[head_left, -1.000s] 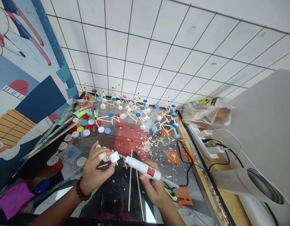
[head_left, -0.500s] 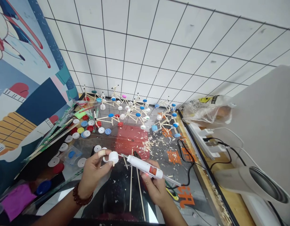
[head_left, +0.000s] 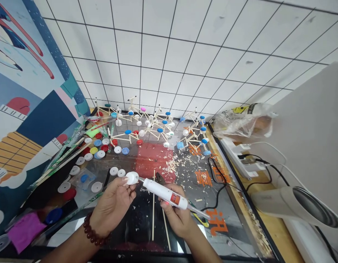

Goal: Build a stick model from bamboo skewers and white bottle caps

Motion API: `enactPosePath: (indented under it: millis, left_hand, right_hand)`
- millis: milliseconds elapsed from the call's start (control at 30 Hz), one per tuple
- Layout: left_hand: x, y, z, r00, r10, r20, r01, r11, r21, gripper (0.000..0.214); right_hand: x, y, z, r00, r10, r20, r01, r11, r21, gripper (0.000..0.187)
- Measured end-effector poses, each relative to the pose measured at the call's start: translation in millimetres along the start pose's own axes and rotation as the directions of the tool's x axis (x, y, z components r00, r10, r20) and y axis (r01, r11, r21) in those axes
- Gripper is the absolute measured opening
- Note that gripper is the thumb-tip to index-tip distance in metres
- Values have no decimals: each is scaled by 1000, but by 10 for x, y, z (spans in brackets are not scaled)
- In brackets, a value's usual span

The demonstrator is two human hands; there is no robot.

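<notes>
Pinched in the fingertips of my left hand (head_left: 114, 199) is a white bottle cap (head_left: 132, 178), its round face turned toward the right. My right hand (head_left: 176, 212) is closed around a white hot glue gun (head_left: 165, 193) with an orange-red patch on its body. The gun's metal nozzle (head_left: 141, 179) meets the cap's face or sits very close to it; whether they touch I cannot tell. A clear glue stick (head_left: 199, 210) sticks out of the gun's rear. Below the gun, thin wooden sticks (head_left: 153, 215) lie on the dark table.
Several small stick frames with cap wheels (head_left: 158, 129) stand at the back. Loose bottle caps (head_left: 96, 187) lie on the left. Wood scraps (head_left: 174, 164) are scattered mid-table, near pliers (head_left: 159, 178). A black cord (head_left: 218, 190) and a power strip (head_left: 243, 160) are on the right.
My left hand has turned the cap so its face points at the nozzle. The glue gun has shifted slightly left, and the left fingers have curled in beneath the cap.
</notes>
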State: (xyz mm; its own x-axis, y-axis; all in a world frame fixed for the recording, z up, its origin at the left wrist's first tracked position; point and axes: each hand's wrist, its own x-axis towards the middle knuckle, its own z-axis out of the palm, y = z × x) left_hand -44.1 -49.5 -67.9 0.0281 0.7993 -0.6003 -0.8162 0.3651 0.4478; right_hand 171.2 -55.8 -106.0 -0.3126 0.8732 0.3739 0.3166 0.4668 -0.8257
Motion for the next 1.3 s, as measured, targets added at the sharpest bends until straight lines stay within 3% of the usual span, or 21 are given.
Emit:
enactPosePath:
  millis: [233,667,933,1300]
  left_hand:
    - [17,-71,32,994,-109,-7,108,989,-103,9]
    - [-5,-82,92,986,-164,-2,162,975,-149,9]
    - [20,-79,107,978,-204,-46,191,961,-200,4]
    - [9,-132,125,970,-232,-74,215,959,-184,9]
  right_hand:
    - [3,0,-23,997,-48,-57,45,998,-52,23]
    - [33,-29,-51,988,-106,-113,92,989,-118,22]
    - [13,-9,-61,989,-145,-41,138,980,-142,24]
    - [-1,26,-61,986,-153,-68,140,976,-169,23]
